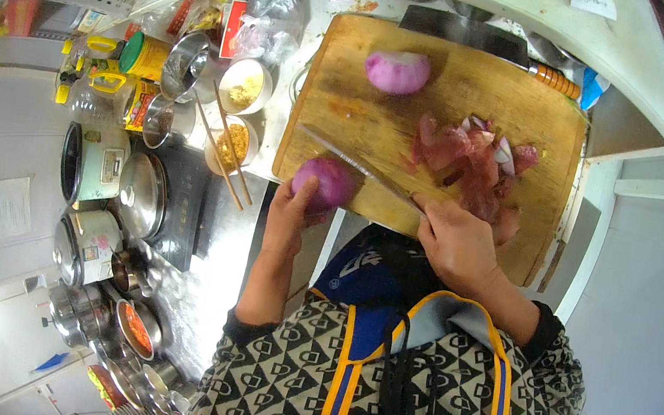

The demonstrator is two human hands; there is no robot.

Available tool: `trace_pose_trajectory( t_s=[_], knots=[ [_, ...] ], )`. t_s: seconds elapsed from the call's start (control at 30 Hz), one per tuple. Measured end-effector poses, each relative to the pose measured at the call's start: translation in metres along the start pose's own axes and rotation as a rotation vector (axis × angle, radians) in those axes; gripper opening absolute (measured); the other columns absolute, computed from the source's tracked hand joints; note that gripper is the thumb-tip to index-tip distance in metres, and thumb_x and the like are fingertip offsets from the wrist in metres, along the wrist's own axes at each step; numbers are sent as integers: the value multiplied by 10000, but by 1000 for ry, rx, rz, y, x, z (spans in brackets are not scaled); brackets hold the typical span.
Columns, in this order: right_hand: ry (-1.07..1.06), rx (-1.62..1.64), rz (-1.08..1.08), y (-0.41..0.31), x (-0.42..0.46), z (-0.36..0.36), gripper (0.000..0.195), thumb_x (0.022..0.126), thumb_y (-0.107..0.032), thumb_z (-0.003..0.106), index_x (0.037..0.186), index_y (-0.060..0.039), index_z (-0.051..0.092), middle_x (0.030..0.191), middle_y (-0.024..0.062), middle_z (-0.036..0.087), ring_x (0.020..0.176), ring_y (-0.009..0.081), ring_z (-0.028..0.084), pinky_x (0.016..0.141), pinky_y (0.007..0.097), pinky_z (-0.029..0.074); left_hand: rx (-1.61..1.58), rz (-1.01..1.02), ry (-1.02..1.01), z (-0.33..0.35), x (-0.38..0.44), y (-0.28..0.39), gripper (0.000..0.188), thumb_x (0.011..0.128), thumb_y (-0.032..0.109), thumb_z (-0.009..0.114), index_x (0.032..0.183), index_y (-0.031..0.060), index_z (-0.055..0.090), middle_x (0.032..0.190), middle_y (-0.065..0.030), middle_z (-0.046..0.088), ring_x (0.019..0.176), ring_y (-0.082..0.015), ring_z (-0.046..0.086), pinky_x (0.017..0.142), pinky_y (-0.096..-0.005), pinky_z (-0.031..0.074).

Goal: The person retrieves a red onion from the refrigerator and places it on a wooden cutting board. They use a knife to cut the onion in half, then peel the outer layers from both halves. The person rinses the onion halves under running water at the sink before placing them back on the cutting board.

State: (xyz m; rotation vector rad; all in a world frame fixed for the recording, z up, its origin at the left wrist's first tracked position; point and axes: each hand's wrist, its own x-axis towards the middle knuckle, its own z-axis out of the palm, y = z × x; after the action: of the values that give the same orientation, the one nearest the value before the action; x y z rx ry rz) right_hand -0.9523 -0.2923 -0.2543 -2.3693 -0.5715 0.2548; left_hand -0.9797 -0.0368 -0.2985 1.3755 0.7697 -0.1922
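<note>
A peeled red onion half or chunk [396, 72] lies near the back of the wooden cutting board [348, 106]. My left hand [290, 214] grips a purple onion [324, 185] at the board's front left edge. In my right hand [460, 244] is a knife [364, 166], its narrow-looking blade pointing left across the board, the tip behind the held onion. Onion skins and trimmings [477, 155] are heaped at the right of the board, partly behind my right hand. A cleaver [463, 35] with a ribbed wooden handle lies along the board's back edge.
Left of the board stand two white bowls [264, 89] of chopped or ground food, with chopsticks [218, 150] across the nearer one. Metal bowls [168, 123], bottles, a lidded pan [142, 195] and rice cookers [98, 164] are farther left. A white shelf [633, 73] overhangs the back.
</note>
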Motion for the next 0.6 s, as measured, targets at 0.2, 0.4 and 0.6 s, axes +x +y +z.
trace_pose_trajectory(
  t_s=[0.2,0.4,0.6],
  knots=[
    [-141,-164,-35,-23,-11,8,362,783,-153,504,1136,-77,507,769,143,569,704,315,603,591,410,489,-98,-154,-175,-8,-3,-3,342,865,292,556,1031,-4,514,801,-129,614,599,-188,616,542,-292,543],
    [-135,-298,1,-39,-25,15,489,692,-121,633,1165,-90,511,779,95,529,701,271,577,588,361,480,45,-47,-249,-10,-3,1,405,866,368,554,1008,-9,511,772,-114,611,590,-186,610,523,-280,532],
    [-156,-363,23,-54,-22,7,441,696,-129,625,1123,-63,535,722,86,528,643,267,572,554,353,473,141,-40,-307,-11,0,4,493,806,488,585,962,26,516,701,-71,586,525,-150,555,471,-256,464]
  ],
)
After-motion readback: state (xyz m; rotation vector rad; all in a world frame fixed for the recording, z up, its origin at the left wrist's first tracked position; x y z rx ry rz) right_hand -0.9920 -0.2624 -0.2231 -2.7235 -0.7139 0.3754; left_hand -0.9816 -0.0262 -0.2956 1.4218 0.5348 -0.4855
